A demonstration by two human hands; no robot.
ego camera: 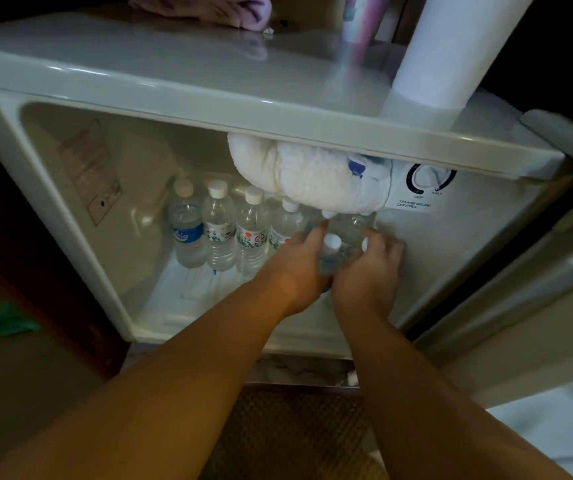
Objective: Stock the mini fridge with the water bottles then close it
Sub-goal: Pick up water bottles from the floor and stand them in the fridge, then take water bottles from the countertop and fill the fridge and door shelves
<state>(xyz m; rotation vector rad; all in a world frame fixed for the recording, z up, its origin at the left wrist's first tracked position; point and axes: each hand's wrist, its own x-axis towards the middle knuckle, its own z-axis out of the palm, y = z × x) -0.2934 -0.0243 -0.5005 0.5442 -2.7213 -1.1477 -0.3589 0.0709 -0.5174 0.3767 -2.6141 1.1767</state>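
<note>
The white mini fridge stands open, its door swung out to the right. Several clear water bottles with white caps stand in a row at the back, among them a blue-labelled bottle at the left and a green-labelled bottle beside it. Both my hands reach inside at the right. My left hand grips a bottle with a white cap. My right hand grips another bottle right beside it. The bottles' lower parts are hidden behind my hands.
A thick lump of frost hangs from the fridge ceiling just above my hands. The temperature dial sits to its right. On top of the fridge stand a white roll and a purple cloth. The fridge floor at left front is bare.
</note>
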